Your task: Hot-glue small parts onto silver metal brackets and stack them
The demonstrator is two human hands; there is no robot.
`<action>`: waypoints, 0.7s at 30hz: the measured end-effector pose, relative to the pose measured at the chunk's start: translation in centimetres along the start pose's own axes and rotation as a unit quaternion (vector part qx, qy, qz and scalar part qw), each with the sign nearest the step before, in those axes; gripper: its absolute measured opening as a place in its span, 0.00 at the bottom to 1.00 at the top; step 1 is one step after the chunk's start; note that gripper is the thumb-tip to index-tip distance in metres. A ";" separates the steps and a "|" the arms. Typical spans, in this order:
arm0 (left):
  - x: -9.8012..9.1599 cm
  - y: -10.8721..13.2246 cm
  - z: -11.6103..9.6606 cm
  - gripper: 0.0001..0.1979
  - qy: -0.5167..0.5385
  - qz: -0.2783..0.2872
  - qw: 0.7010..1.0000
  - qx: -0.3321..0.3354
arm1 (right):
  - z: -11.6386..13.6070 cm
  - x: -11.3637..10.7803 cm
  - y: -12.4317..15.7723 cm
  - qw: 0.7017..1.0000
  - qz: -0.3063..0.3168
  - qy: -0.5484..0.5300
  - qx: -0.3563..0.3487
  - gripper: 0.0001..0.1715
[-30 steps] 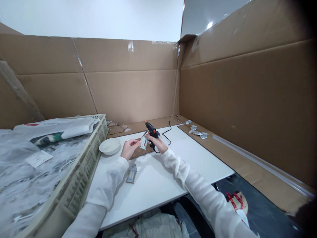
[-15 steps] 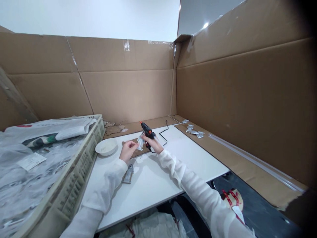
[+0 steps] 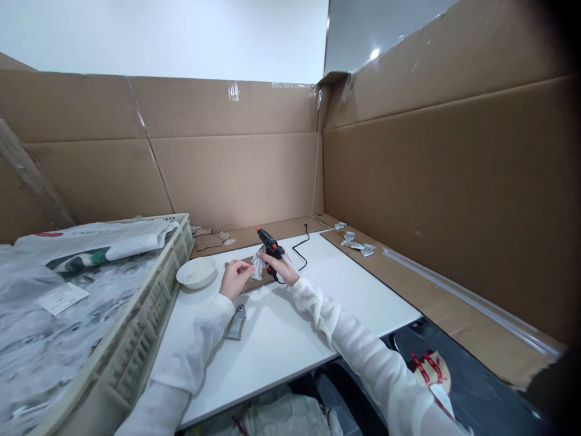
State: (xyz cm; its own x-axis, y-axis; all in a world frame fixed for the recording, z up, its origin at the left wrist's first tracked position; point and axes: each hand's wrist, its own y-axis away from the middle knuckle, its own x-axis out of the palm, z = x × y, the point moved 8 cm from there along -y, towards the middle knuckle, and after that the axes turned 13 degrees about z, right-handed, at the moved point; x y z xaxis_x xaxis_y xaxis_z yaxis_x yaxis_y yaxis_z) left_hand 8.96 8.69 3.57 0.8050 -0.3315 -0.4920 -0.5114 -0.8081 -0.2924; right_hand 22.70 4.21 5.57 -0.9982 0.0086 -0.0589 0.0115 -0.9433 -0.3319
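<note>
In my right hand [image 3: 285, 271] is a black hot glue gun [image 3: 271, 244] with an orange tip, pointing up and to the left. A small silvery-grey moulded piece [image 3: 258, 267] stands upright at the fingertips of that same hand, below the gun. My left hand [image 3: 235, 280] is closed in a pinch, its fingertips at the left edge of the piece; whether they grip it or something tiny is unclear. Under both hands lies a strip of brown cardboard [image 3: 249, 284]. A similar grey piece [image 3: 236, 322] lies on the white table [image 3: 290, 339] nearer me.
A white bowl [image 3: 196, 274] stands left of my hands. Beside it, a cream plastic crate [image 3: 149, 327] holds many plastic-wrapped items. Several grey pieces [image 3: 358, 244] lie on cardboard at the right. A black cable [image 3: 300, 249] lies behind the gun. Cardboard walls [image 3: 236, 169] enclose the back and right.
The view has tilted up very slightly, so everything sits a little lower. Both hands, the glue gun and the grey piece keep nearly the same positions.
</note>
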 end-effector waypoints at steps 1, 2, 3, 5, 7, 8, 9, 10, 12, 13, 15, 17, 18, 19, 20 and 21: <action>0.0 0.0 0.1 0.13 -0.004 -0.002 1.000 0.000 | 0.0 0.0 0.0 1.000 0.000 0.004 -0.001 0.13; 0.0 0.0 0.1 0.13 -0.006 -0.004 1.000 -0.002 | 0.0 0.0 0.0 1.000 -0.001 0.005 -0.003 0.13; 0.0 0.0 0.2 0.13 -0.007 -0.004 1.000 -0.005 | 0.0 0.0 0.0 1.000 0.000 0.003 -0.006 0.13; 0.0 0.1 0.3 0.12 -0.011 -0.006 1.000 -0.013 | -0.1 0.0 -0.1 1.000 0.003 -0.005 -0.010 0.13; 0.1 0.1 0.3 0.12 -0.013 -0.010 1.000 -0.018 | -0.2 0.0 -0.2 1.000 0.008 -0.011 -0.011 0.13; 0.1 0.2 0.3 0.12 -0.012 -0.011 1.000 -0.019 | -0.3 0.1 -0.2 1.000 0.011 -0.014 -0.010 0.14; 0.2 0.2 0.3 0.12 -0.008 -0.012 1.000 -0.021 | -0.4 0.1 -0.2 1.000 0.013 -0.015 -0.007 0.14; 0.2 0.3 0.4 0.12 -0.003 -0.016 1.000 -0.024 | -0.5 0.1 -0.2 1.000 0.014 -0.016 -0.003 0.14; 0.2 0.5 0.6 0.13 0.022 -0.032 0.999 -0.031 | -0.5 0.1 -0.1 1.000 0.013 -0.016 0.002 0.15; 0.4 0.6 0.7 0.14 0.045 -0.035 0.998 -0.034 | -0.4 0.1 -0.1 1.000 0.012 -0.016 0.001 0.15; 1.1 0.6 0.8 0.16 0.099 -0.007 0.995 -0.033 | -0.1 0.2 0.0 1.000 0.012 -0.015 -0.003 0.16; 2.5 0.5 0.4 0.18 0.133 0.064 0.989 -0.027 | 0.2 0.3 0.1 1.000 0.015 -0.013 -0.005 0.16; 3.1 0.5 0.2 0.18 0.135 0.095 0.986 -0.024 | 0.3 0.3 0.2 1.000 0.015 -0.012 -0.004 0.16; 3.4 0.5 -0.1 0.18 0.131 0.115 0.984 -0.022 | 0.4 0.2 0.2 1.000 0.010 -0.012 -0.003 0.17; 3.6 0.6 -0.3 0.18 0.126 0.122 0.984 -0.021 | 0.6 0.1 0.3 1.000 0.002 -0.014 -0.002 0.17; 3.4 0.6 -0.4 0.17 0.126 0.117 0.985 -0.022 | 0.7 0.0 0.4 1.000 -0.007 -0.015 -0.002 0.17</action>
State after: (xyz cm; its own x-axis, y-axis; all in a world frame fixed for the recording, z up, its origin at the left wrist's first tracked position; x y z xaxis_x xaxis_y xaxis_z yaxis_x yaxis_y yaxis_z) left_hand 11.56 6.86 2.06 0.7191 -0.6167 -0.3205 -0.6824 -0.7139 -0.1574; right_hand 22.66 3.66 6.07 -0.9996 0.0109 -0.0260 -0.0016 -0.9417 -0.3364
